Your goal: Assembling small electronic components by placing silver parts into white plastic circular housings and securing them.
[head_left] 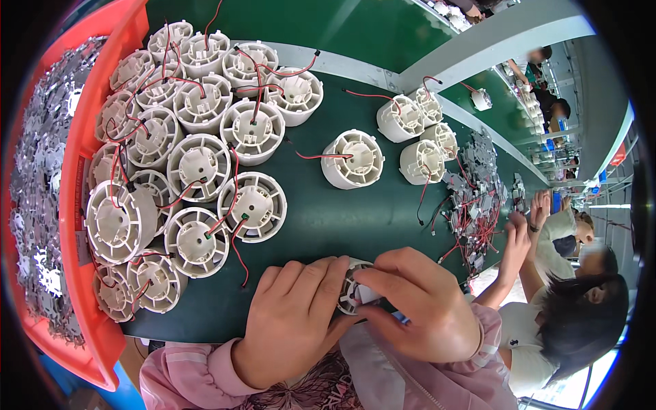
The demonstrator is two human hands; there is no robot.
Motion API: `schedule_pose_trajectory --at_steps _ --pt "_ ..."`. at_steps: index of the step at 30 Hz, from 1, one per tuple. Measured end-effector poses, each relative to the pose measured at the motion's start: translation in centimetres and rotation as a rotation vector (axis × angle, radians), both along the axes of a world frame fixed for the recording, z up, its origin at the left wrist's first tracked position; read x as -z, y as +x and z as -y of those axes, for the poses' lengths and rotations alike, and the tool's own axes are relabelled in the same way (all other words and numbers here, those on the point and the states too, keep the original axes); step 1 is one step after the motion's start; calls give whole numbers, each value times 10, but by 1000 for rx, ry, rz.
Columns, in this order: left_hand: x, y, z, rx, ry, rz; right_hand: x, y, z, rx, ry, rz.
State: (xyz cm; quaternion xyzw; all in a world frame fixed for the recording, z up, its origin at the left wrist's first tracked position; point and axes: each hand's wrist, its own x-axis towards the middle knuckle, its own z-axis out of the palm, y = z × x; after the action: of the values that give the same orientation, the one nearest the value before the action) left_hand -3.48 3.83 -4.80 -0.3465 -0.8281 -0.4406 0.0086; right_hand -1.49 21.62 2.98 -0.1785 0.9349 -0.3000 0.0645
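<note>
An orange bin [82, 205] of flat grey metal stampings [34, 205] curves down the far left edge of a green work table [321, 219]. Just right of it, a dense cluster of round white plastic housings [198, 164], each trailing red and black wires, is stacked and packed together from the far edge of the table toward the near one.

At the near edge, in the middle, a person in pink sleeves works on one more white housing [355, 294]. The left hand [294, 328] lies flat over its left side, fingers curled round it in a cupping hold. The right hand [424, 307] comes in from the right, thumb and fingertips pinched on the housing's rim. The piece sits between the two hands, tipped on its side so its open round face points up and toward the right hand; its axis appears to run roughly left to right. The two hands are about equally close, both touching it.

Most of that housing is hidden under the fingers; only a sliver of ribbed rim and a pale inner part shows, and whether a wire or a metal piece is being fitted cannot be made out.

Farther right, a single housing [354, 159] stands alone mid-table, then a small group of four [420, 133], then a loose heap of metal parts and wires [478, 198]. At the right rim another worker's hand [517, 236] reaches toward that heap; the bench beyond is bent and blurred.
</note>
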Motion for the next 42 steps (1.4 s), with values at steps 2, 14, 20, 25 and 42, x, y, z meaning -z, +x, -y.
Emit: schedule_pose_trajectory --at_steps 2,14,20,25,42 --pt "0 0 1 -5 4 12 5 4 6 74 13 -36" --pt "0 -1 0 -7 12 27 32 7 -31 140 -631 355" --pt "3 0 1 2 55 32 37 2 -14 265 -546 343" --pt "-1 -2 5 58 0 100 35 1 -13 434 -775 669" --pt "7 -6 21 -10 219 72 35 -1 -5 303 -880 708"
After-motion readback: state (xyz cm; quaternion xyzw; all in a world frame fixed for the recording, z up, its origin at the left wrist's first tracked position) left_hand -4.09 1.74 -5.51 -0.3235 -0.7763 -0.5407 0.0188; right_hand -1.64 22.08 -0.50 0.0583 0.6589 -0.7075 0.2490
